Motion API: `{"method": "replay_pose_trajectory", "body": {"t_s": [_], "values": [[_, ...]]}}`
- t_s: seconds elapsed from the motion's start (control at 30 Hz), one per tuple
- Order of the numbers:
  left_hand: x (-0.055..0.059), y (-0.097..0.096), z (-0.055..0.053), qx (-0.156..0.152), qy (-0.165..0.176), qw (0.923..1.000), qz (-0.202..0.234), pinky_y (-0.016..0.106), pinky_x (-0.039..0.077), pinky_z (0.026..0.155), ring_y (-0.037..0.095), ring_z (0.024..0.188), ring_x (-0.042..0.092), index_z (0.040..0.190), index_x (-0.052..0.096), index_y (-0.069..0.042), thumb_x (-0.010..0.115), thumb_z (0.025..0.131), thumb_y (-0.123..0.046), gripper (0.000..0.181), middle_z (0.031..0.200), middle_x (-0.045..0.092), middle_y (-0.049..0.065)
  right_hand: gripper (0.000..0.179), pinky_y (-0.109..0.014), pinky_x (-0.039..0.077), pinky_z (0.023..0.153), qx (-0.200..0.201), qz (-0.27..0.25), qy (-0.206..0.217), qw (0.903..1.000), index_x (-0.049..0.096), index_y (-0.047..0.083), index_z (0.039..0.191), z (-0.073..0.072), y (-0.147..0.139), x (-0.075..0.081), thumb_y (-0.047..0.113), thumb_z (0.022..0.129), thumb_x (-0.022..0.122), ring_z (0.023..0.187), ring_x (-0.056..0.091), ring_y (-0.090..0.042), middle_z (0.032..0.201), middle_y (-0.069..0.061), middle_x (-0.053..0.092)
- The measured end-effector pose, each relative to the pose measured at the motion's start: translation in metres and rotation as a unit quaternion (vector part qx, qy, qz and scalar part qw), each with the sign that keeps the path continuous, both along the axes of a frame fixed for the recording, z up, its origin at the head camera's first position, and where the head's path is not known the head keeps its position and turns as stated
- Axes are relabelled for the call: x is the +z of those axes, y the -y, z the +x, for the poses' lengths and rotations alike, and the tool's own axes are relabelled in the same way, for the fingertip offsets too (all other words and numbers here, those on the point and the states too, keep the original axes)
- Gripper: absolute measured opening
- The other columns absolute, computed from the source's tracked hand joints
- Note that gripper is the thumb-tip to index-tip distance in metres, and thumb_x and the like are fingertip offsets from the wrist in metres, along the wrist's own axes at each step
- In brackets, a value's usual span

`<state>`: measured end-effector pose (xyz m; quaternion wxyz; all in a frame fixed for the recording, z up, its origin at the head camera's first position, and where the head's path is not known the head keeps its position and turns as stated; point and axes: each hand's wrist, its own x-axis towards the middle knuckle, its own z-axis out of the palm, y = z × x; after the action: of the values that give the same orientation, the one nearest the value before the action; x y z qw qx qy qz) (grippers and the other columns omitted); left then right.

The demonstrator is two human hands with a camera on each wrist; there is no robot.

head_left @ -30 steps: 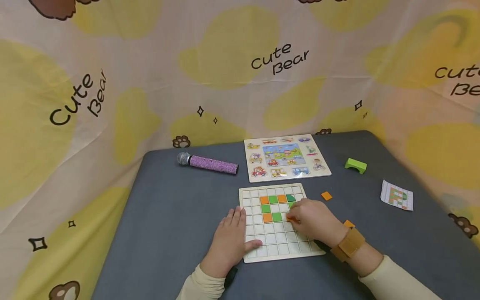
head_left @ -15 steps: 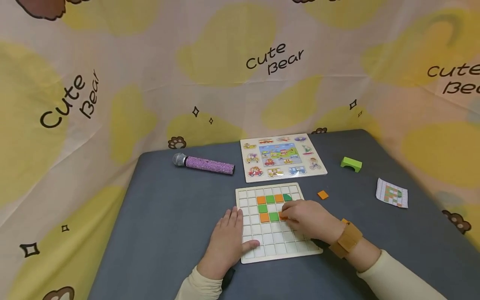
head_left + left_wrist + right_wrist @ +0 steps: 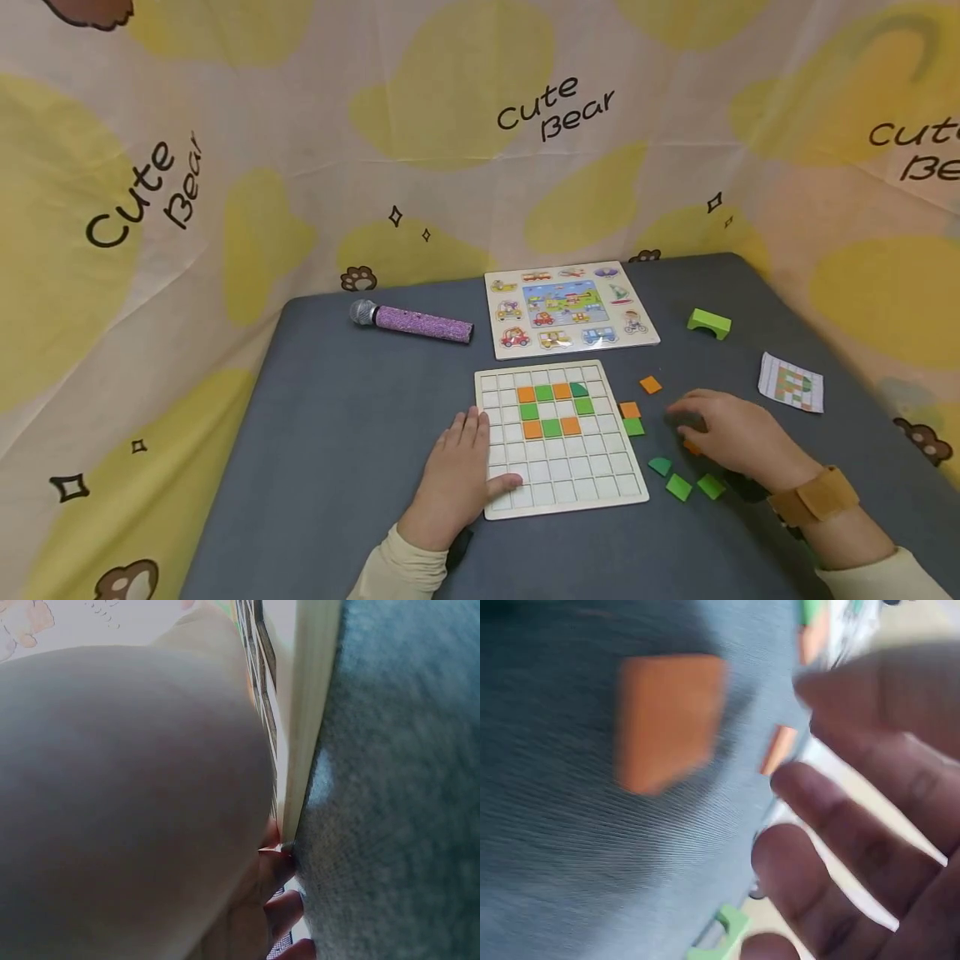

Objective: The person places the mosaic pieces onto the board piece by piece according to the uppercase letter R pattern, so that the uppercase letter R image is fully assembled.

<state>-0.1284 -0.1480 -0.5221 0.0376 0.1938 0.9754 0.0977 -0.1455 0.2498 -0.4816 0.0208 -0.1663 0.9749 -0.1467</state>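
Observation:
My left hand (image 3: 452,479) rests flat along the left edge of a white grid board (image 3: 561,482), its fingers straight and its thumb over the squares. In the board's upper part, orange, green and one dark green rounded tile (image 3: 578,389) make a ring, with an orange tile (image 3: 571,426) at its lower right corner. Right of the board, my right hand (image 3: 738,437) is above the table, fingers loosely bent and holding nothing. An orange tile (image 3: 692,447) lies partly hidden under it; the right wrist view has this orange tile (image 3: 671,720) apart from the fingers.
Loose tiles lie between board and right hand: an orange tile (image 3: 650,384), a green tile (image 3: 678,487) and several more. Behind are a picture puzzle (image 3: 570,312), a purple microphone (image 3: 420,323) and a green arch block (image 3: 709,323). A pattern card (image 3: 791,383) lies far right.
My right hand has let go of the orange tile at the ring's lower right corner and moved right, off the board, to the loose tiles. The left hand has stayed in place.

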Motion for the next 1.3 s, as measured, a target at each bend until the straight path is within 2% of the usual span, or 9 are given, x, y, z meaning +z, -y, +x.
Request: {"method": "replay_pose_trajectory", "body": {"t_s": [0.1, 0.23, 0.4, 0.57, 0.8, 0.97, 1.07, 1.17, 1.3], "values": [[0.0, 0.002, 0.0, 0.005, 0.004, 1.0, -0.001, 0.055, 0.039, 0.118, 0.041, 0.153, 0.037, 0.161, 0.039, 0.006, 0.067, 0.094, -0.071, 0.106, 0.166, 0.037, 0.025, 0.026, -0.055, 0.059, 0.084, 0.026, -0.006, 0.023, 0.9994, 0.083, 0.016, 0.115, 0.01, 0.004, -0.009, 0.02, 0.089, 0.087, 0.105, 0.07, -0.027, 0.117, -0.001, 0.073], [0.001, 0.004, 0.001, 0.008, 0.008, 0.9999, 0.005, 0.055, 0.037, 0.119, 0.041, 0.154, 0.036, 0.161, 0.038, 0.007, 0.066, 0.094, -0.07, 0.106, 0.167, 0.036, 0.025, 0.023, -0.05, 0.061, 0.084, 0.044, -0.012, 0.027, 0.9986, 0.083, 0.02, 0.112, 0.018, 0.019, -0.016, 0.022, 0.09, 0.087, 0.103, 0.071, -0.022, 0.112, 0.007, 0.072], [0.0, 0.005, 0.001, 0.011, 0.007, 0.9999, 0.006, 0.055, 0.038, 0.119, 0.041, 0.153, 0.036, 0.16, 0.039, 0.007, 0.067, 0.094, -0.07, 0.105, 0.166, 0.037, 0.025, 0.021, -0.039, 0.058, 0.073, 0.048, 0.001, 0.021, 0.9986, 0.084, 0.023, 0.106, 0.018, 0.033, -0.018, 0.019, 0.086, 0.087, 0.085, 0.062, -0.006, 0.102, 0.014, 0.07], [-0.001, 0.003, 0.001, 0.008, 0.005, 1.0, -0.001, 0.055, 0.038, 0.119, 0.041, 0.153, 0.037, 0.16, 0.039, 0.007, 0.066, 0.094, -0.071, 0.106, 0.166, 0.037, 0.025, 0.019, -0.03, 0.051, 0.065, 0.048, 0.01, 0.03, 0.9983, 0.08, 0.029, 0.095, 0.017, 0.038, -0.015, 0.017, 0.081, 0.087, 0.075, 0.052, 0.0, 0.092, 0.02, 0.063], [-0.003, 0.001, -0.001, 0.011, 0.004, 0.9999, -0.006, 0.054, 0.038, 0.119, 0.04, 0.153, 0.036, 0.161, 0.039, 0.006, 0.066, 0.093, -0.072, 0.107, 0.167, 0.037, 0.024, 0.017, -0.027, 0.043, 0.054, 0.036, -0.037, -0.007, 0.9987, 0.073, 0.028, 0.086, 0.002, 0.062, -0.007, 0.02, 0.087, 0.088, 0.062, 0.048, -0.002, 0.079, 0.018, 0.062], [-0.003, -0.001, 0.0, 0.013, 0.007, 0.9999, -0.007, 0.054, 0.038, 0.119, 0.04, 0.153, 0.037, 0.161, 0.039, 0.006, 0.066, 0.093, -0.072, 0.107, 0.167, 0.037, 0.024, 0.015, -0.028, 0.049, 0.058, 0.082, -0.029, -0.05, 0.995, 0.077, 0.027, 0.087, -0.014, 0.085, -0.012, 0.017, 0.085, 0.089, 0.072, 0.057, -0.002, 0.086, 0.018, 0.068], [-0.002, -0.002, 0.001, 0.011, 0.006, 0.9999, -0.009, 0.053, 0.038, 0.119, 0.039, 0.153, 0.037, 0.161, 0.039, 0.005, 0.066, 0.093, -0.072, 0.106, 0.167, 0.037, 0.024, 0.015, -0.03, 0.055, 0.065, 0.106, -0.017, -0.057, 0.9926, 0.08, 0.027, 0.085, -0.019, 0.093, -0.014, 0.015, 0.085, 0.089, 0.082, 0.065, -0.005, 0.089, 0.017, 0.071], [0.0, -0.003, 0.001, 0.009, 0.001, 0.9999, -0.012, 0.053, 0.038, 0.119, 0.039, 0.153, 0.037, 0.161, 0.04, 0.005, 0.065, 0.093, -0.073, 0.106, 0.167, 0.038, 0.023, 0.011, -0.03, 0.055, 0.064, 0.084, -0.03, -0.042, 0.9951, 0.082, 0.025, 0.087, -0.021, 0.098, -0.012, 0.016, 0.087, 0.088, 0.081, 0.065, -0.008, 0.088, 0.016, 0.071], [0.002, -0.004, 0.001, 0.009, 0.0, 0.9998, -0.018, 0.053, 0.039, 0.119, 0.038, 0.153, 0.037, 0.161, 0.04, 0.004, 0.066, 0.093, -0.073, 0.107, 0.166, 0.039, 0.023, 0.011, -0.03, 0.049, 0.057, 0.012, -0.086, 0.006, 0.9962, 0.077, 0.017, 0.097, -0.022, 0.103, -0.008, 0.018, 0.091, 0.087, 0.067, 0.058, -0.008, 0.082, 0.011, 0.07]]}}
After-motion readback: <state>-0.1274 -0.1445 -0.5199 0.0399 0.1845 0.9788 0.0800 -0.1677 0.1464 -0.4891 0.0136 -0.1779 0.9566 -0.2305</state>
